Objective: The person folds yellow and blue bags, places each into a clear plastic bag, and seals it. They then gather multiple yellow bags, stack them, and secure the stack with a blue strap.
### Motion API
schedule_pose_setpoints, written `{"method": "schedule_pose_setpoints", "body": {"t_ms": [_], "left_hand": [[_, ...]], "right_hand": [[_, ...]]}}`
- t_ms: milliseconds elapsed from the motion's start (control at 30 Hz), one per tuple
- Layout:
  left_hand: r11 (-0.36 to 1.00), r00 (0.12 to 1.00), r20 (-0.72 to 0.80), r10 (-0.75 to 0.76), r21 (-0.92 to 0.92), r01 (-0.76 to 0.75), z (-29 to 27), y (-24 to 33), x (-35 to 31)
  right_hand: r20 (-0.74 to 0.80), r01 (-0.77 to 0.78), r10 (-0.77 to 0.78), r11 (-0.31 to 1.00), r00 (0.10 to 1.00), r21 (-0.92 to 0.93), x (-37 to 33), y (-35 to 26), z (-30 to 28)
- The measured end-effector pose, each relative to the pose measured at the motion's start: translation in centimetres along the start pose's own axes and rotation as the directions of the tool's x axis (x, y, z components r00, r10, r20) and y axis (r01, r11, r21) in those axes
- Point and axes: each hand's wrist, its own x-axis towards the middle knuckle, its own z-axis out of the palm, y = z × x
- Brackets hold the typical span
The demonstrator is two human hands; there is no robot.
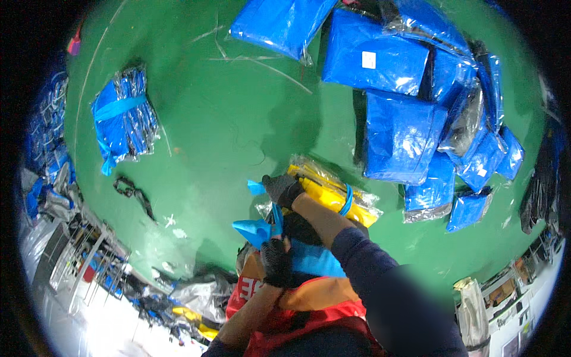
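The single head-mounted fisheye view looks steeply down from above onto a glossy green floor, which fills the frame's centre and bends toward a dark circular rim. The wearer's forearms enter from the lower edge, close to the lens. Plastic-wrapped blue flat packages lie farther off at upper right.

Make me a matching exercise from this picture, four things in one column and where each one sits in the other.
Things:
1 tied blue bundle
2 heap of blue bagged packs
3 yellow bundle
4 black strap

Places:
A upper right of the green floor
B just beyond the gloved hand
C floor, below the tied bundle
D left side of the floor

Pairs: 1-D, 2-A, 3-B, 4-C
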Motion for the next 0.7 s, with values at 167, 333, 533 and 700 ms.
{"method": "schedule_pose_setpoints", "body": {"t_ms": [167, 333, 533, 700], "left_hand": [[0.323, 0.983, 0.155, -0.098, -0.93, 0.179, -1.8, -1.2, -1.4], [0.353, 0.93, 0.013, -0.368, -0.923, 0.152, -7.3, -3.1, -3.3], [0.462, 0.962, 0.146, -0.23, -0.854, 0.241, -1.5, 2.8, -6.9], [0.592, 0.991, 0.083, 0.106, -0.806, 0.005, -3.5, -4.0, -4.2]], "right_hand": [[0.0, 0.078, -0.079, 0.982, 0.997, 0.174, -1.8, 0.4, -1.3], [0.078, 0.011, -0.034, 0.959, 0.996, 0.283, -3.3, 0.0, -2.3], [-0.019, 0.125, -0.124, 0.968, 0.992, 0.219, -3.8, -1.2, -2.4], [0.104, -0.035, 0.018, 0.986, 0.994, 0.162, -4.3, -3.1, -3.7]]}}
